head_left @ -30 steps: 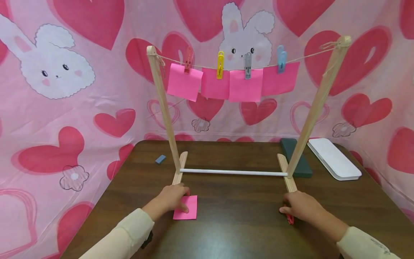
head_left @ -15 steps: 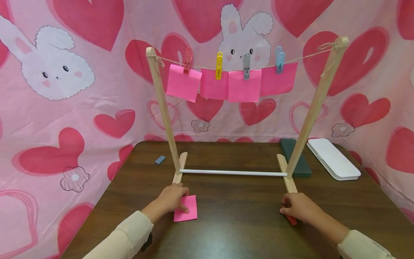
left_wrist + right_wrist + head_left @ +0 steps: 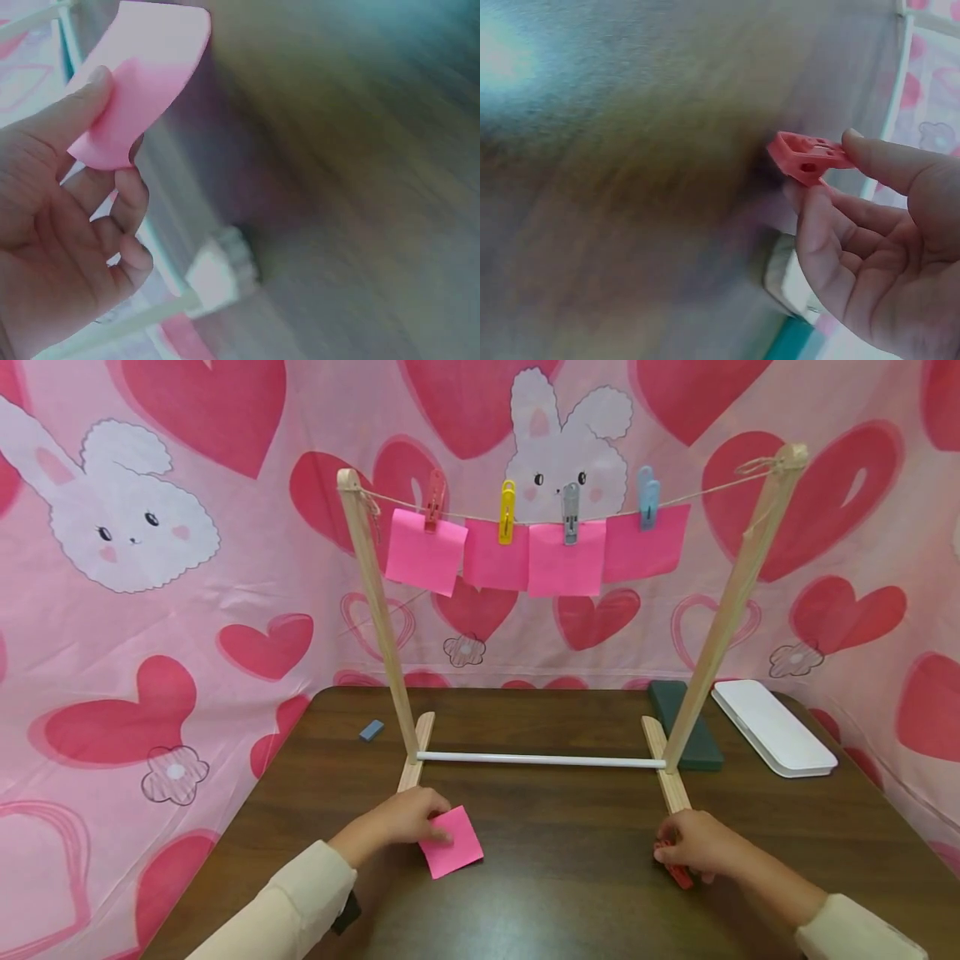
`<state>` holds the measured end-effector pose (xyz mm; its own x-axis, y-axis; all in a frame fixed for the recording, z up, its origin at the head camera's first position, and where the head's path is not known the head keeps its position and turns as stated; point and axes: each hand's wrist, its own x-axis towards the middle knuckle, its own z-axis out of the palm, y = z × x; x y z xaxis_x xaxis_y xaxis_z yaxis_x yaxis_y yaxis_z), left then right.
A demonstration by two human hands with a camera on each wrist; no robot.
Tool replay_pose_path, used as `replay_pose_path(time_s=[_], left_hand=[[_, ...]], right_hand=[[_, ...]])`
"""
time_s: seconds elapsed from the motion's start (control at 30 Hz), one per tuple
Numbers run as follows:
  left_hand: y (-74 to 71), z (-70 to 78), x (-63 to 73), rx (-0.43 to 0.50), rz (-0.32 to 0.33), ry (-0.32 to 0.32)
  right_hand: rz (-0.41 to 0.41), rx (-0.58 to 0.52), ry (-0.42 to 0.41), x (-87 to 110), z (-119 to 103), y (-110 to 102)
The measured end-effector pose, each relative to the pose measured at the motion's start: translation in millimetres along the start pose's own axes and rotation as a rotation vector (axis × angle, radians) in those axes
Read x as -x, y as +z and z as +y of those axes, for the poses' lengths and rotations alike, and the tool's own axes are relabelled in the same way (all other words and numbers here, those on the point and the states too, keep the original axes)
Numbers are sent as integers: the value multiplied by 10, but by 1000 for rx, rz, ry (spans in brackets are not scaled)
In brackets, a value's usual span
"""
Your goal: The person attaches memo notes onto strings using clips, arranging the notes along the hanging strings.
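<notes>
My left hand (image 3: 411,816) pinches a pink sticky note (image 3: 457,847) between thumb and fingers; in the left wrist view the note (image 3: 161,56) bends and stands off the table. My right hand (image 3: 693,841) holds a red clothespin (image 3: 681,875) by its end; the right wrist view shows the clothespin (image 3: 806,156) between thumb and fingers. Both hands are by the front feet of a wooden stand (image 3: 381,618). On its string several pink notes (image 3: 566,564) hang from a red clothespin (image 3: 435,502), a yellow one (image 3: 507,514), a grey one (image 3: 571,514) and a blue one (image 3: 648,500).
A white rod (image 3: 540,759) joins the stand's two feet. Behind the right post lie a dark green block (image 3: 701,739) and a white case (image 3: 772,727). A small blue block (image 3: 371,730) lies left of the stand on the brown table (image 3: 555,893).
My left hand has lifted the pink note off the table, turning it and bringing it slightly right. My right hand has picked up the red clothespin and shifted slightly right and nearer.
</notes>
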<state>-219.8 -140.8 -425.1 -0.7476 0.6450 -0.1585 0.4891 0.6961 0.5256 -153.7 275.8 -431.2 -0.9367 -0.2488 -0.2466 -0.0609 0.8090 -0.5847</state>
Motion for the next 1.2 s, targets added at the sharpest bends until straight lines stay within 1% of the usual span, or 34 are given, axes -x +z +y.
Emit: replay_pose_path(time_s=[0.07,0.13,0.2,0.23,0.3,0.37,0.43,0.5,0.53,0.6,0.73,0.97,1.07,1.13,1.2], left_hand=[[-17,69,-40,59,-8,58],[-34,157,-87,106,4,108],[-48,246,-140,126,38,151],[-52,291,-169,133,59,163],[-55,388,-227,148,106,166],[-46,487,-283,208,124,136],[-33,595,-340,285,128,91],[-25,709,-405,362,125,53],[-22,763,-441,406,121,35],[-28,873,-519,459,131,25],[-72,1086,-683,586,156,2],[-215,1464,-950,792,207,-28],[-280,1593,-1058,880,243,-54],[-319,1675,-1126,941,270,-70],[-359,1752,-1196,982,299,-79]], right_hand=[[-20,-12,-19,17,-36,-41],[-30,-18,-32,35,-79,-89],[-21,-16,-35,51,-123,-138],[-16,-15,-37,59,-144,-166],[-1,-10,-59,78,-181,-216],[15,0,-96,93,-209,-274],[45,31,-152,106,-230,-339],[90,83,-198,115,-251,-411],[114,103,-207,120,-268,-450],[173,149,-232,130,-302,-529],[282,181,-248,164,-396,-698],[462,164,-269,266,-617,-1071],[547,202,-290,295,-698,-1199],[593,225,-300,316,-747,-1270],[632,241,-296,337,-796,-1338]])
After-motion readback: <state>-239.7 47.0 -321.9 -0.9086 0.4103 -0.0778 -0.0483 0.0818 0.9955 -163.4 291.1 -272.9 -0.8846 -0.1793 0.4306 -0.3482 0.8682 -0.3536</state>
